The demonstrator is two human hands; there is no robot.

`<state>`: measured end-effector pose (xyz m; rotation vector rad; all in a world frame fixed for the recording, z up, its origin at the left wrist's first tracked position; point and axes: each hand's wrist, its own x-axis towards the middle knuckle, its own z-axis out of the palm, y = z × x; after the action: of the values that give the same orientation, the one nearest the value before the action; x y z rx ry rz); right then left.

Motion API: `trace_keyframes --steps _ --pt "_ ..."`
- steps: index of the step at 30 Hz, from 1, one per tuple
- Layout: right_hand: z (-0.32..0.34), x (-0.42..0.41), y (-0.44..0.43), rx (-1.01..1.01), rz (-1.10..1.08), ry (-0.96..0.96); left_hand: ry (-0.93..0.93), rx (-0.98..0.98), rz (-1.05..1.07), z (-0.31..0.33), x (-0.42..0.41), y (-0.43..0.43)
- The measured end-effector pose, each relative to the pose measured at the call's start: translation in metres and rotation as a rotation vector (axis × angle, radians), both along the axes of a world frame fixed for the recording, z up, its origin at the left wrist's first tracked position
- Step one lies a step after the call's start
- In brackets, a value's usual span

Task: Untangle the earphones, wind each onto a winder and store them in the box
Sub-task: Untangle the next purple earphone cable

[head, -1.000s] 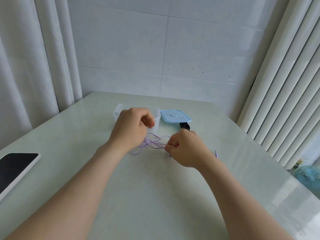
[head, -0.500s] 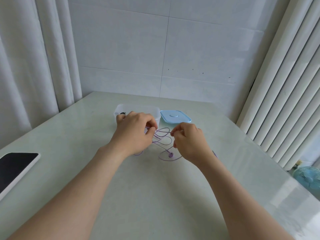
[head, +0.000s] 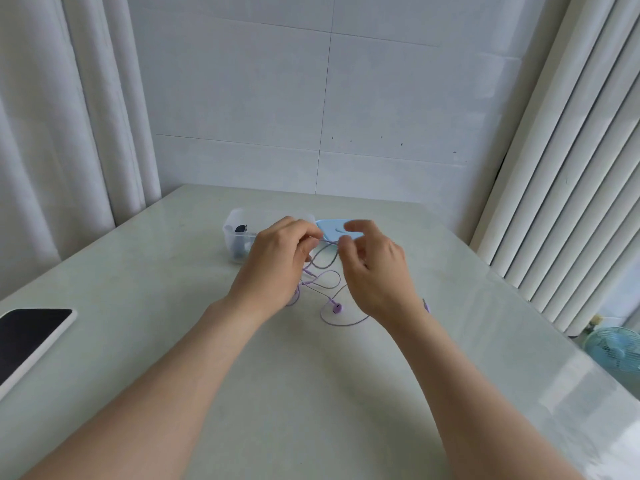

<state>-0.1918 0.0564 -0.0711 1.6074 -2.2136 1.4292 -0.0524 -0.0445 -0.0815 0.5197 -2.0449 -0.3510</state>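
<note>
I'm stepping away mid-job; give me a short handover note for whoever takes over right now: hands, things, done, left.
The left hand pinches the cable of the purple earphones above the table.
The right hand pinches the same cable close by.
One earbud and loose loops lie on the table below the hands.
The clear box sits behind the left hand, open, something dark inside; blue lid beside it.
Done: box opened.
Left: finish untangling, wind onto a winder, store in box.

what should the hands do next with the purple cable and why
Probably draw the hands apart slightly. The left hand and right hand pinch the thin purple earphone cable close together, with crossed loops hanging below them and a purple earbud lying on the pale table. Spreading should show which loop to free.
</note>
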Motion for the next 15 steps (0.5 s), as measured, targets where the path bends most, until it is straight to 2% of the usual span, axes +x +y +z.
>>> trace_keyframes --steps 3,5,9,12,15 --pt "0.000 0.003 -0.001 -0.037 0.072 0.115 0.014 -0.058 0.027 -0.005 -0.004 0.006" --pt "0.000 0.003 0.003 -0.002 0.129 0.102 0.043 -0.057 0.063 -0.007 -0.008 0.011" --pt "-0.001 0.005 0.006 0.096 0.197 0.137 0.155 0.032 0.088 -0.007 -0.015 0.019" --pt "-0.004 0.003 0.003 0.125 0.169 0.198 0.237 0.088 0.052 -0.003 -0.016 0.024" --pt "-0.011 -0.002 -0.001 0.250 0.164 0.235 0.342 0.156 0.050 0.004 -0.014 0.032"
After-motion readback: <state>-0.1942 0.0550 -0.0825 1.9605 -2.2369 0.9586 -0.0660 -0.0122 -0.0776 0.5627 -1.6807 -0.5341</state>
